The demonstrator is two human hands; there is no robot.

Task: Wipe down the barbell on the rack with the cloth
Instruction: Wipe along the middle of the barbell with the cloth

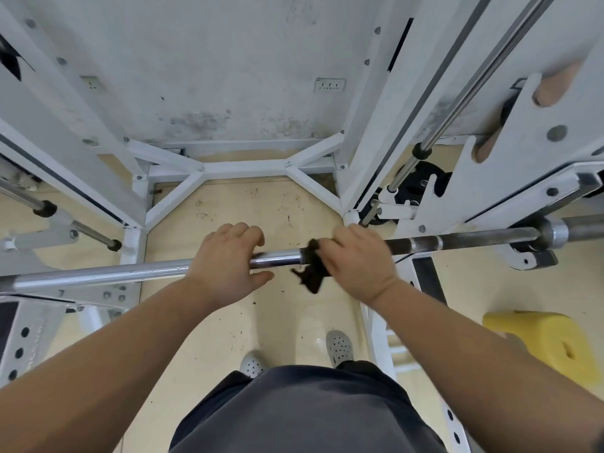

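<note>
The barbell (464,241) lies across the white rack (496,178) at waist height, shiny steel on the left and darker toward the right. My left hand (225,259) wraps over the bar near its middle, fingers curled on top and thumb underneath. Just to the right, my right hand (356,259) presses a small dark brown cloth (312,274) around the bar; a corner of the cloth hangs below the bar.
White rack uprights and a floor brace (242,166) stand ahead against a stained wall. A black weight plate (421,184) rests at the right rear. A yellow block (542,341) sits on the floor at the right. My feet in grey clogs (340,346) stand below.
</note>
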